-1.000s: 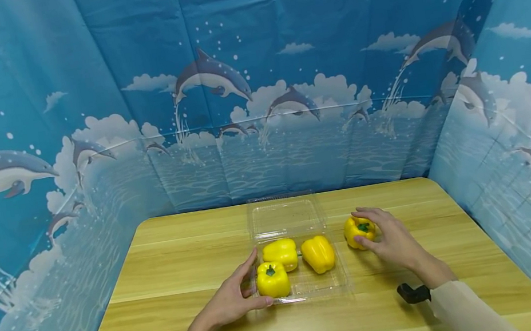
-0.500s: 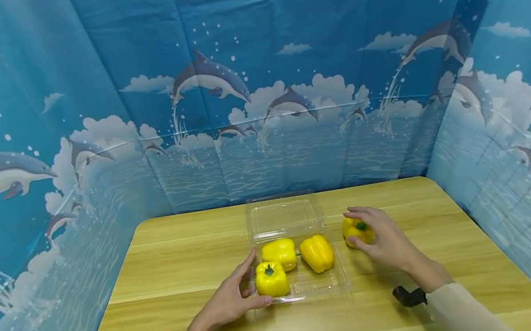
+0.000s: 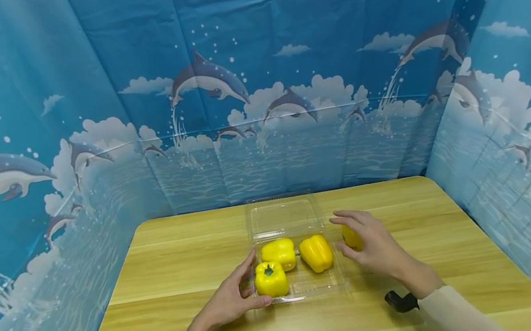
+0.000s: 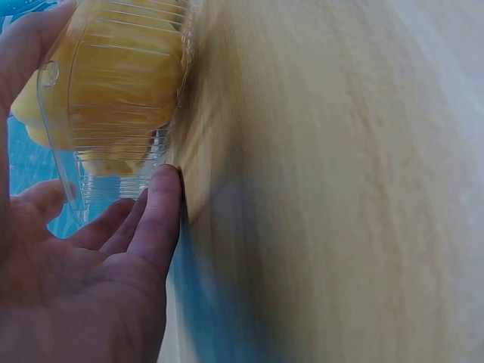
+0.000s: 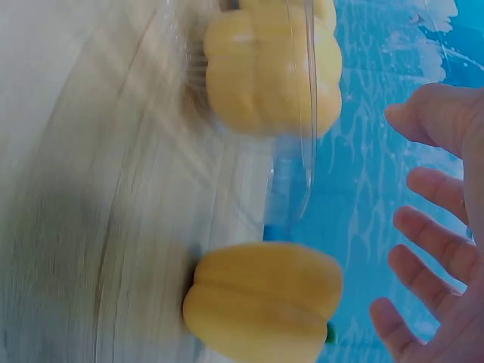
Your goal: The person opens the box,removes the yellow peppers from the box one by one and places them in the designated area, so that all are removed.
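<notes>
Since a second ago, in the head view, the right hand has shifted left toward the clear plastic hinged box, mostly hiding the loose yellow bell pepper right of it; inside, one yellow pepper sits stem-up, another lies crosswise, and a third slants from back-left to front-right. At the left wrist, the left hand rests straight fingers against the box's ribbed side. At the right wrist, the right fingers spread, holding nothing, beside the loose pepper, its long axis upright, stem up, on the wood-grain surface.
</notes>
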Tool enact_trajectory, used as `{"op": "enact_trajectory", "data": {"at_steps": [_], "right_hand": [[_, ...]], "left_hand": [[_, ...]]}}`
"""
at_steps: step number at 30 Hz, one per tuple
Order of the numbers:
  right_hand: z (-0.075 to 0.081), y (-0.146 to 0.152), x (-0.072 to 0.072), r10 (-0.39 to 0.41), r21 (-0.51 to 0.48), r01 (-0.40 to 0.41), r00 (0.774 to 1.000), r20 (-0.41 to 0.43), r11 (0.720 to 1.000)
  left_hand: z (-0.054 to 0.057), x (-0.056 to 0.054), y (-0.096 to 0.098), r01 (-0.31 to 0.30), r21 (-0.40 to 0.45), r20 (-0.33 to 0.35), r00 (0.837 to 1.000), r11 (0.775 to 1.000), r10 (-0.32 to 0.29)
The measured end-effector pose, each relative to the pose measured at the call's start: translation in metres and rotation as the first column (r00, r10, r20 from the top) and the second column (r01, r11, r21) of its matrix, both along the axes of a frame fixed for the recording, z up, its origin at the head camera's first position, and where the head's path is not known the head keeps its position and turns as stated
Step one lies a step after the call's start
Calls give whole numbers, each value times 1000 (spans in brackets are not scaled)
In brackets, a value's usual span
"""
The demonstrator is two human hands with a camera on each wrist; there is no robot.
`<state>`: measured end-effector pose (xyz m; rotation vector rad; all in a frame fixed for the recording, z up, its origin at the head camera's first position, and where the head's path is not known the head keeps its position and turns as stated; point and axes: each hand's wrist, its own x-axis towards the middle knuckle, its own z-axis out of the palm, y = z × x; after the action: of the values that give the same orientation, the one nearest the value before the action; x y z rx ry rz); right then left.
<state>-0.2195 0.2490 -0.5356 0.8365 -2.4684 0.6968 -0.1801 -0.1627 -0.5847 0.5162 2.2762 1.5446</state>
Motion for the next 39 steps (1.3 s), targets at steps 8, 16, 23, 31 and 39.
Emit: {"op": "enact_trajectory", "data": {"at_steps": [8,16,23,31,39], "right_hand": [[0,-15,6,15,46,-18,999,48,999],[3,-26,8,6,97,-17,994,112,995],[7,-34,7,-9,161,-16,988,155,987],[9,-39,4,-33,240,-30,967,251,970],[7,-46,-2,-58,280,-36,946,320,959]], "left_hand": [[-2,0,0,-4,-10,-12,1000,1000,3],[-2,-1,1,-12,-6,-3,1000,1000,12],[-3,-2,0,-15,-9,-9,1000,1000,15],[-4,-1,0,-3,-6,-12,1000,1000,3],[-5,-2,0,-8,-1,-7,1000,1000,8]]}}
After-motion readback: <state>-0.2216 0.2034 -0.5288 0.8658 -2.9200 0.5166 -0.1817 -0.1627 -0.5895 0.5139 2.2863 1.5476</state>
